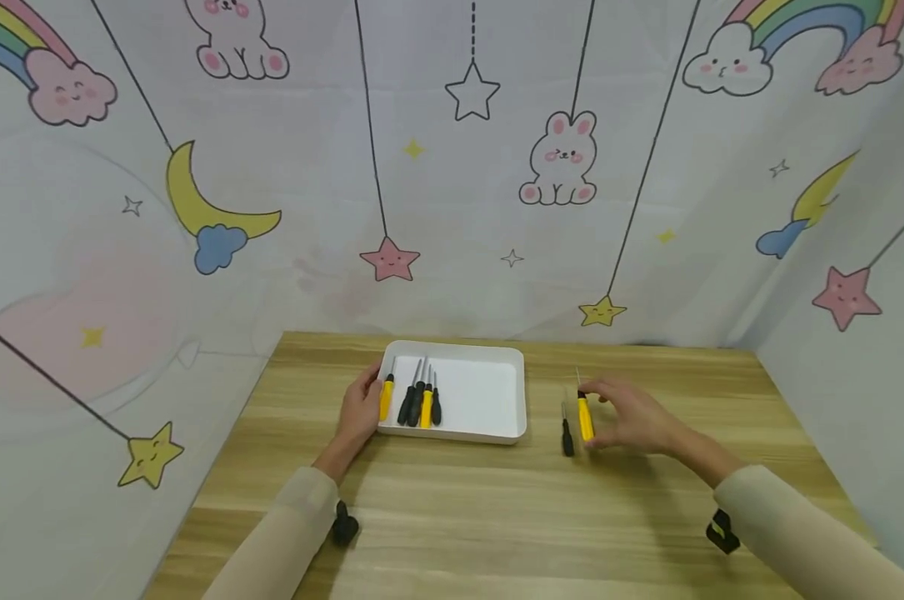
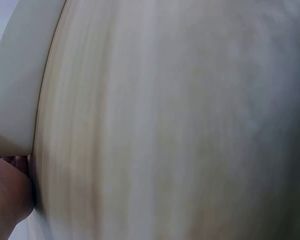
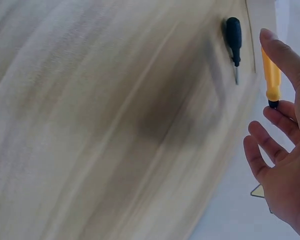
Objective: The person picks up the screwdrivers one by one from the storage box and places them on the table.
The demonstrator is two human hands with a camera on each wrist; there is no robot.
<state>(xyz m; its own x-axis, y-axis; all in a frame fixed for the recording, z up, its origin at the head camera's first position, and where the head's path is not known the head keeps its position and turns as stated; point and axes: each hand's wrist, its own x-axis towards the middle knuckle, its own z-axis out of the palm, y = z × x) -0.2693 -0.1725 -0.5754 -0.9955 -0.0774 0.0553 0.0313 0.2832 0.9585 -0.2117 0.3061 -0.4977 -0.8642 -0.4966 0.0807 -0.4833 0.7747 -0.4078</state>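
Note:
In the head view, a white tray (image 1: 489, 392) holds several screwdrivers with yellow or black handles, grouped at its left side. My left hand (image 1: 362, 407) grips the tray's left edge; the left wrist view shows only part of the hand (image 2: 7, 192) at the tray's corner (image 2: 20, 90). Right of the tray, my right hand (image 1: 631, 421) pinches a yellow screwdriver (image 1: 586, 419) by the two ends of its handle, thumb at the butt and a fingertip near the shaft. Just left of it, a small black-handled screwdriver (image 1: 567, 439) lies on the table.
The wood-grain table (image 1: 452, 517) meets a patterned cloth backdrop (image 1: 452, 192) at the back and sides. Dark wrist-worn devices hang below both sleeves, one at the left (image 1: 344, 525) and one at the right (image 1: 722, 532).

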